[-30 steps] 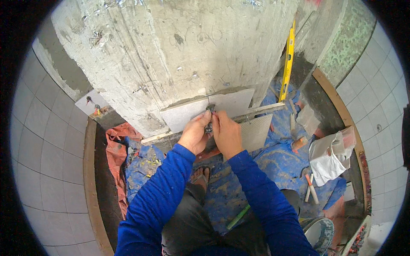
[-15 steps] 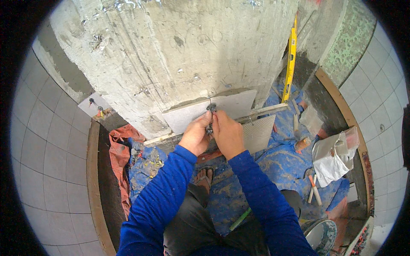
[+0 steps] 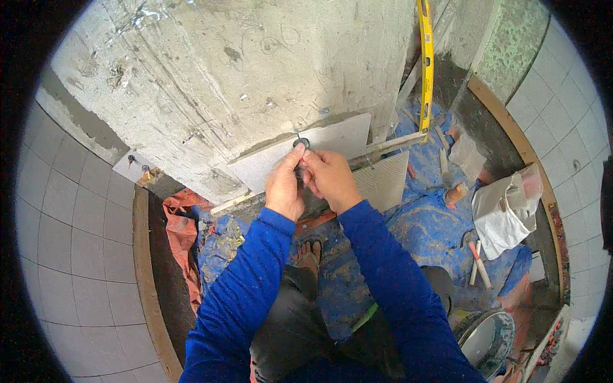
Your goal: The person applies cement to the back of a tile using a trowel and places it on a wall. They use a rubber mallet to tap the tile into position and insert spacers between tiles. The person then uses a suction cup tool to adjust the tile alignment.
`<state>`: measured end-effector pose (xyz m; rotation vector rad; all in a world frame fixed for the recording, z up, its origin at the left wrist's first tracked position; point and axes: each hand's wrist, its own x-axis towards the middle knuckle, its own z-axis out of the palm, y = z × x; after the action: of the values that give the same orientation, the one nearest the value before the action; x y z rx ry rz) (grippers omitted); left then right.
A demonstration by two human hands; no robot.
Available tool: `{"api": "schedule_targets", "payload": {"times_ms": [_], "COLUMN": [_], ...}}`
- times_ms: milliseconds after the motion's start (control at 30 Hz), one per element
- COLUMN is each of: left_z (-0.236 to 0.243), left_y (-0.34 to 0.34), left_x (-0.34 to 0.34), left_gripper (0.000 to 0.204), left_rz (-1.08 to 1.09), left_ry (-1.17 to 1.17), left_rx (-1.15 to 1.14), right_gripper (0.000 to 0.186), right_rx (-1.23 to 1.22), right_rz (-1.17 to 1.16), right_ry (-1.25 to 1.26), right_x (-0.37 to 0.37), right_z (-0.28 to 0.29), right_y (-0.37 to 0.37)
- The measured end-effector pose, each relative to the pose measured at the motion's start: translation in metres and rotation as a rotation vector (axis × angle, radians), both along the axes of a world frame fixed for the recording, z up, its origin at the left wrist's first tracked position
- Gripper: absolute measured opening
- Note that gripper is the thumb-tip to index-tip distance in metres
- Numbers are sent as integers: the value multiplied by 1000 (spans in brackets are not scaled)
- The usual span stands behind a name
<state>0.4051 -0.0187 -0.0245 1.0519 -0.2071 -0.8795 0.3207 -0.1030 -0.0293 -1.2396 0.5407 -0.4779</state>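
Note:
My left hand (image 3: 286,185) and my right hand (image 3: 330,175) meet at a small dark, round-topped fitting (image 3: 300,142), with a bit of red beside it. Both hands are closed on it, thumbs near its top; my fingers hide its lower part. It sits at the joint between two pale square tiles (image 3: 351,127) at the foot of the rough concrete wall (image 3: 236,70). A thin batten (image 3: 223,207) runs below the tiles, and a trowel-ridged tile (image 3: 383,179) stands lower, right of my hands.
A yellow spirit level (image 3: 426,83) leans upright at the right. Blue sheeting (image 3: 415,236) covers the floor, with a red sheet (image 3: 179,226), white sack (image 3: 501,217), hammer-like tool (image 3: 480,268) and bucket (image 3: 485,341). Tiled walls (image 3: 86,255) flank both sides; my foot (image 3: 306,255) is below.
The view has shifted, so hands and wall appear higher. My right hand's fingers are more curled, and the fitting's dark round top shows above my thumbs.

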Motion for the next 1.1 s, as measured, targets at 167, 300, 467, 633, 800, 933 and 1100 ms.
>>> {"api": "schedule_targets", "payload": {"times_ms": [167,300,467,633,800,933,1100], "left_z": [2,-3,-14,-21,-31,-29,-16], "left_y": [-10,-7,2,4,0,-6,-16], "left_x": [-7,2,8,14,17,20,14], "left_gripper": [20,27,42,55,46,39,25], "left_rz": [302,180,-114,-361,-458,-437,-2], "left_ry": [-295,-116,246,313,386,324,152], "left_rx": [120,93,-77,-247,-394,-344,-22], "right_gripper": [37,31,31,31,30,31,34], "right_rx": [48,25,189,298,359,305,-295], "right_rz": [34,47,89,101,90,59,-158], "right_ry": [-70,-120,-120,-197,-276,-180,-2], "right_x": [-4,-4,-7,-3,2,2,14], "right_z": [1,1,0,-3,-5,-7,-15], "right_y": [-1,1,-3,-5,-3,-5,-1]}}
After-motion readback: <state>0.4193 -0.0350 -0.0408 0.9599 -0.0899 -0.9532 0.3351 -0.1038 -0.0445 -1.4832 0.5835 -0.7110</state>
